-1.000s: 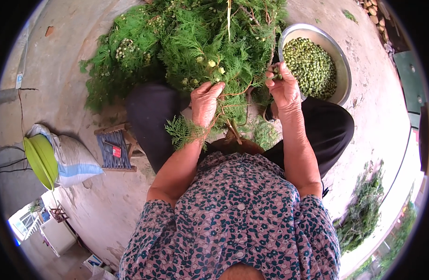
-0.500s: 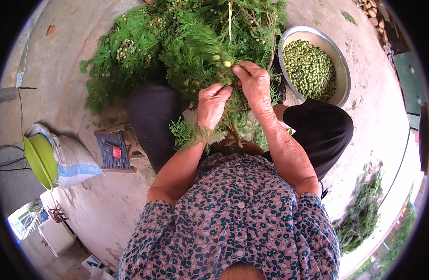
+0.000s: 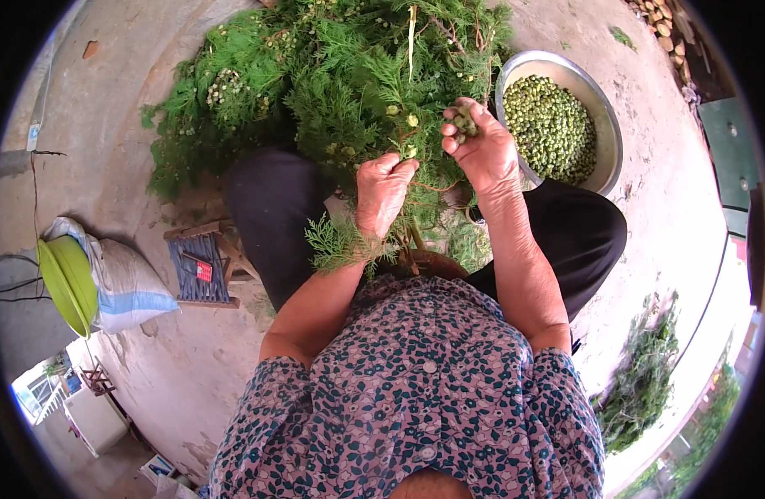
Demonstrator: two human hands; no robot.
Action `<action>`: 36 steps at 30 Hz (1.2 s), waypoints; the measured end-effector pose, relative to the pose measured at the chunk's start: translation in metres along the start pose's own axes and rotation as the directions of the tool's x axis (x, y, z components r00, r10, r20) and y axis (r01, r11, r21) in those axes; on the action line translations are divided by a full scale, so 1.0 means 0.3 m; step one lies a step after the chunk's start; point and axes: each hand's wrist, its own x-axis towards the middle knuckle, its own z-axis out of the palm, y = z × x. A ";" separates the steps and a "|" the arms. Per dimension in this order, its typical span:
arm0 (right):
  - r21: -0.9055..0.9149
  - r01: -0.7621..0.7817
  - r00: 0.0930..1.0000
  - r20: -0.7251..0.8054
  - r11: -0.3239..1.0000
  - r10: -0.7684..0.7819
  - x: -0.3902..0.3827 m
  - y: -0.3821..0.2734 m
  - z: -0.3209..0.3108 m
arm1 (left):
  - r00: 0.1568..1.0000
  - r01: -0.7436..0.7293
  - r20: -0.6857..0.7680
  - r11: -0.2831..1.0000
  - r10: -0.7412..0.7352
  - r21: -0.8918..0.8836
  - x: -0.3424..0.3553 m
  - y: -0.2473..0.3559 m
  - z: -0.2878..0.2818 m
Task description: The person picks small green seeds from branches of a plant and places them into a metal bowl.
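Observation:
My left hand (image 3: 381, 193) is closed in a pinch on a conifer sprig, with a round green cone (image 3: 410, 152) at its fingertips. A second pale green cone (image 3: 412, 121) shows just beyond. To its right, my right hand (image 3: 492, 158) is turned palm up, fingers curled round several picked green cones (image 3: 464, 125). Both hands are over a large heap of leafy conifer branches (image 3: 332, 91), between my knees. Close to the right hand stands a wide metal basin (image 3: 613, 150), holding a thick layer of small green cones (image 3: 549, 125).
Left of my knee sits a low wooden stool (image 3: 201, 264) with a small red item on it. Farther left are a yellow-green basin (image 3: 66, 283) and a white-and-blue sack (image 3: 133, 287). More cut greenery (image 3: 644, 374) lies at right; stacked logs (image 3: 661, 25) are at the far right.
My right hand has left the left hand's fingertips, moved right toward the basin and turned palm up, showing cones in it. The left hand keeps its pinch, and the blurred foliage is now still.

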 end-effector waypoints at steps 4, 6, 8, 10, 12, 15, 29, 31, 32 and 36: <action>-0.161 0.037 0.998 0.051 0.986 -0.029 0.012 0.030 -0.015 | 1.000 0.021 0.014 1.000 -0.020 -0.018 -0.004 0.028 0.006; -0.490 0.098 0.995 0.054 0.866 -0.082 -0.010 0.032 0.023 | 0.999 -0.047 0.008 0.993 0.047 0.109 -0.003 0.021 -0.001; -0.889 0.305 0.942 0.230 0.342 -0.244 -0.018 0.040 0.058 | 0.999 -0.053 0.000 0.991 0.053 0.119 0.001 0.001 0.001; -0.867 0.497 0.787 0.469 -0.038 -0.400 0.002 0.077 0.056 | 0.998 -0.058 -0.008 0.990 0.059 0.131 0.003 -0.014 0.002; -0.874 0.458 0.798 0.484 -0.159 -0.360 0.011 0.092 0.060 | 0.996 -0.085 -0.015 0.979 0.089 0.184 0.005 -0.021 0.002; -0.896 0.398 0.812 0.443 -0.195 -0.381 0.012 0.099 0.070 | 0.997 -0.079 -0.002 0.970 0.081 0.230 -0.001 -0.003 0.002; -0.096 0.105 0.993 -0.038 0.990 -0.109 0.032 -0.027 -0.023 | 0.999 0.047 0.014 0.989 -0.045 -0.138 -0.006 0.029 -0.017; -0.135 -0.001 1.000 0.020 0.991 0.004 -0.004 -0.020 -0.029 | 0.999 0.051 0.010 0.990 -0.050 -0.133 -0.001 0.026 -0.017; -0.228 -0.036 0.998 0.037 0.973 0.045 -0.019 -0.009 -0.029 | 0.999 0.050 0.012 0.989 -0.049 -0.139 0.003 0.006 -0.020; -0.502 -0.066 0.997 0.012 0.863 0.083 -0.064 0.075 -0.020 | 0.998 0.065 0.018 0.997 -0.064 -0.049 -0.006 0.060 -0.019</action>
